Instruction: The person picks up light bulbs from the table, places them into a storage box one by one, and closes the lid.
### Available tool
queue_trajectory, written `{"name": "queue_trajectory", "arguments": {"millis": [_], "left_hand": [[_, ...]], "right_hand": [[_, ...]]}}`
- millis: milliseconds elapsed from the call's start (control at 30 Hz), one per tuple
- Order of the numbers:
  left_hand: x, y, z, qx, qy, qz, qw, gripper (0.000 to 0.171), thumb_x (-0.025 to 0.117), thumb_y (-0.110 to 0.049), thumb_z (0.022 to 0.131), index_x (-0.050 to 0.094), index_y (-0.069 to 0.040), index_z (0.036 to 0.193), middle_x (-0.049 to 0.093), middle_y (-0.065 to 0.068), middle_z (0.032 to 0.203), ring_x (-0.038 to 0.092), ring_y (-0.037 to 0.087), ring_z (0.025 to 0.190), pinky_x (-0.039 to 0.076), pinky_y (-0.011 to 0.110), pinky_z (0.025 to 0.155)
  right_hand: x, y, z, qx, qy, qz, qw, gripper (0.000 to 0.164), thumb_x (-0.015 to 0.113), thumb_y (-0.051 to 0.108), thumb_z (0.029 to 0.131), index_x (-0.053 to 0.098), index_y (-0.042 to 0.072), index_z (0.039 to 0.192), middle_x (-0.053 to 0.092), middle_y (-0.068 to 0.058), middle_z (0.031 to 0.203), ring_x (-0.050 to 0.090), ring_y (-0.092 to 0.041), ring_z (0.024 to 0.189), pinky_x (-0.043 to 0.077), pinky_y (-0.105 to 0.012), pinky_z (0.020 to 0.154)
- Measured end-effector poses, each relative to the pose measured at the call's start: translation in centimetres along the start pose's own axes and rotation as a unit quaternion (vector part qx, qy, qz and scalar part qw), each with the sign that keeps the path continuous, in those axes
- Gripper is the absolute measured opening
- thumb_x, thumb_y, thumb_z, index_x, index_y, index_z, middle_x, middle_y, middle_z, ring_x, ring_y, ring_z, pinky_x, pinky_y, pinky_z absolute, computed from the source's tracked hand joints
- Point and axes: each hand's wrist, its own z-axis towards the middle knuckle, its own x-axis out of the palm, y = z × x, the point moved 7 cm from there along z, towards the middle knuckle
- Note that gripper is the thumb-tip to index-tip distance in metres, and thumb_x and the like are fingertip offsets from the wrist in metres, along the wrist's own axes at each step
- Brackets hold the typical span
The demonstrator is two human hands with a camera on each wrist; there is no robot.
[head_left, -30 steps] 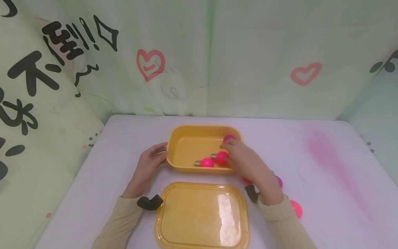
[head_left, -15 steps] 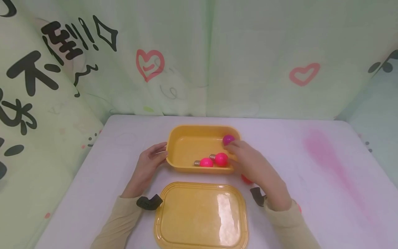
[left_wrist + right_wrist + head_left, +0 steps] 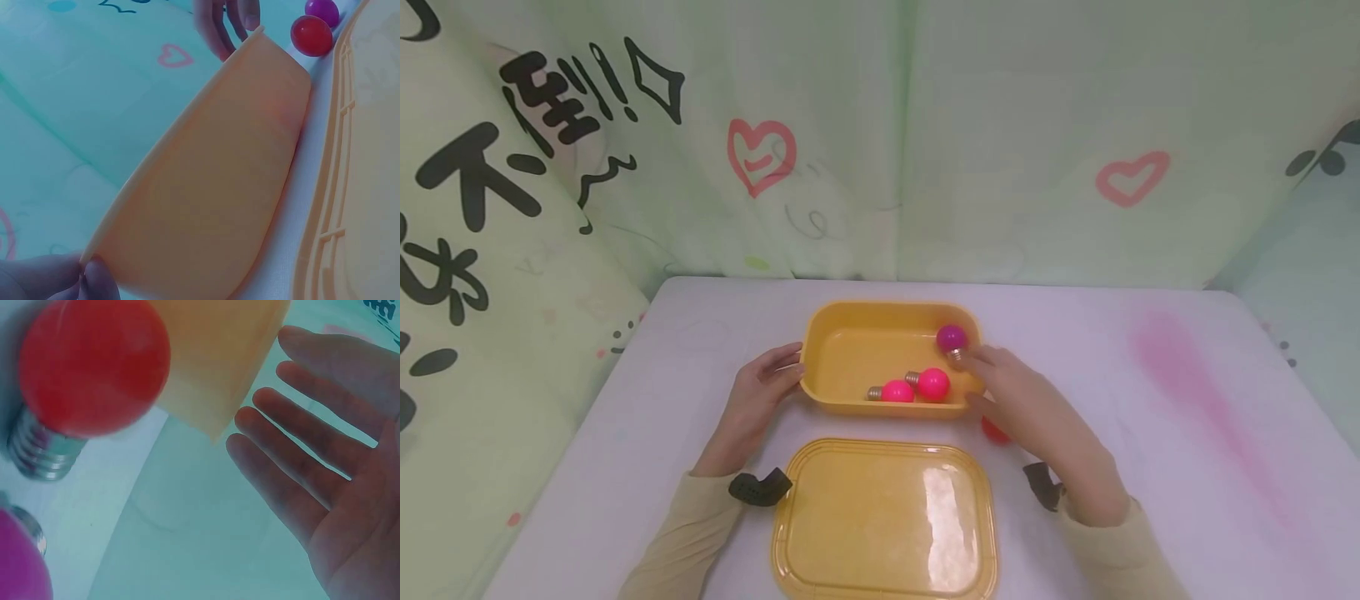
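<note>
Box [image 3: 850, 358] on the surface [image 3: 737, 312], and the hands are at either end of it! Left hand [image 3: 756, 404] has the left rim pinched between finger and thumb. Right hand [image 3: 1028, 404] spreads loosely by the right end, nothing in it; whether a fingertip brushes the rim, I can't tell.

Inside, a purple bulb [image 3: 952, 337] lies by the right wall, and by the near wall there's one pink bulb [image 3: 897, 391], another pink bulb [image 3: 934, 383] beside it, both bases pointing left. Out on the surface, red bulb [image 3: 94, 365] near the box's right corner, second purple bulb [image 3: 323, 11] close by, and the lid [image 3: 880, 521] lying flat in front.

Now, handling! Those bulbs look light, stiff and glossy, so they'd be slippery on the round and prone to roll; glass or plastic isn't clear, so treat them as fragile. Best hold? Fingertips cupped gently around the globe, or a pinch on that ridged metal base, no squeezing. The box looks like thin plastic, light enough to skid, with a little give; that rim is the place to steady it.
</note>
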Motion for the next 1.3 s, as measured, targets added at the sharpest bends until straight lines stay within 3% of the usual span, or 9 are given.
{"name": "queue_trajectory", "arguments": {"millis": [500, 700, 967, 1300], "left_hand": [[-0.1, 0.0, 0.0, -0.001, -0.005, -0.006, 1.0, 0.044, 0.062, -0.01, 0.097, 0.053, -0.004, 0.14, 0.054, 0.016, 0.138, 0.059, 0.021, 0.115, 0.055, 0.021, 0.09], [0.0, -0.1, 0.0, 0.002, -0.005, -0.011, 0.9999, 0.045, 0.063, -0.011, 0.097, 0.053, -0.004, 0.139, 0.054, 0.016, 0.137, 0.058, 0.021, 0.115, 0.055, 0.021, 0.09], [0.0, -0.1, 0.1, 0.006, -0.002, -0.013, 0.9999, 0.044, 0.063, -0.011, 0.097, 0.053, -0.005, 0.139, 0.054, 0.015, 0.136, 0.058, 0.02, 0.115, 0.054, 0.022, 0.09], [-0.1, -0.1, 0.0, 0.009, -0.007, -0.015, 0.9998, 0.044, 0.063, -0.009, 0.096, 0.053, -0.003, 0.139, 0.055, 0.017, 0.135, 0.06, 0.016, 0.11, 0.055, 0.022, 0.089]], "right_hand": [[-1.2, -2.8, -2.1, 0.059, 0.031, -0.01, 0.998, 0.045, 0.077, 0.016, 0.086, 0.063, 0.004, 0.127, 0.06, -0.017, 0.129, 0.055, -0.038, 0.122, 0.047, -0.057, 0.102], [-0.9, -3.4, -2.5, 0.056, 0.047, -0.008, 0.997, 0.046, 0.077, 0.018, 0.086, 0.063, 0.004, 0.128, 0.061, -0.016, 0.128, 0.056, -0.037, 0.121, 0.047, -0.057, 0.102], [-0.2, -3.8, -2.6, 0.042, 0.052, 0.022, 0.998, 0.036, 0.07, 0.033, 0.092, 0.069, 0.008, 0.119, 0.067, -0.008, 0.117, 0.061, -0.03, 0.113, 0.049, -0.054, 0.101], [0.4, -3.7, -2.6, 0.011, 0.071, 0.01, 0.997, 0.037, 0.079, 0.023, 0.084, 0.071, 0.007, 0.116, 0.069, -0.005, 0.111, 0.064, -0.027, 0.106, 0.053, -0.05, 0.095]]}}
